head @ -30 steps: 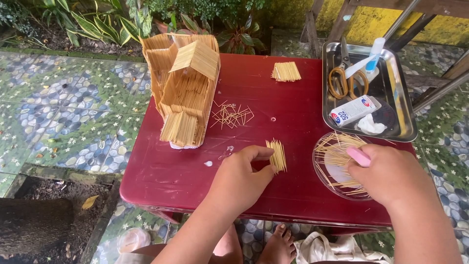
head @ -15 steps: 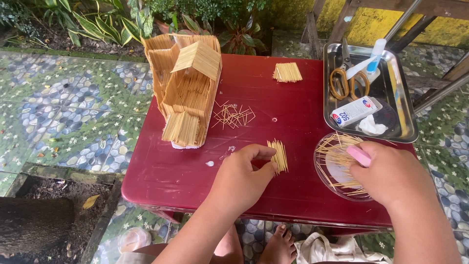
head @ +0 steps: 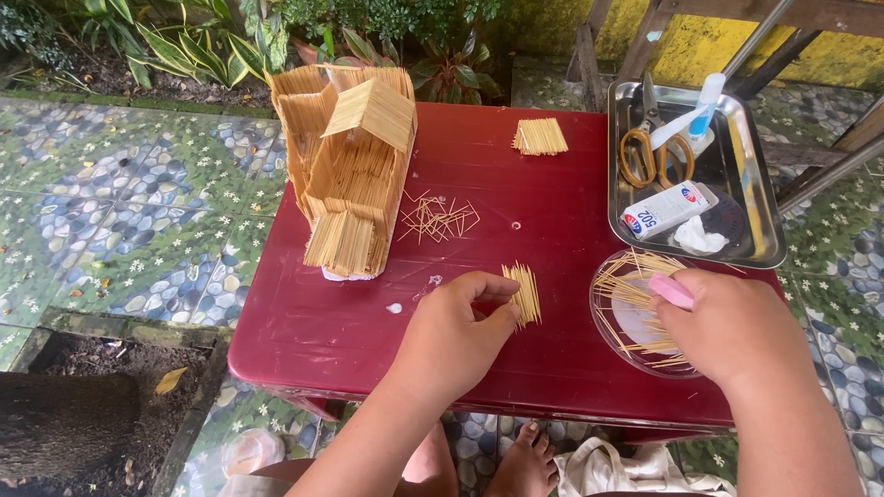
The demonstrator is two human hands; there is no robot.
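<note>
Toothpick panel sits flat on the red surface, pinched at its edge by the left hand fingers. Right hand fingers grip a pink tube over the dish of toothpicks.

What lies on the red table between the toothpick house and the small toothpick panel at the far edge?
In the head view, between the toothpick house and the far panel, only bare red table shows; the loose toothpick pile lies nearer, off that line.
</note>
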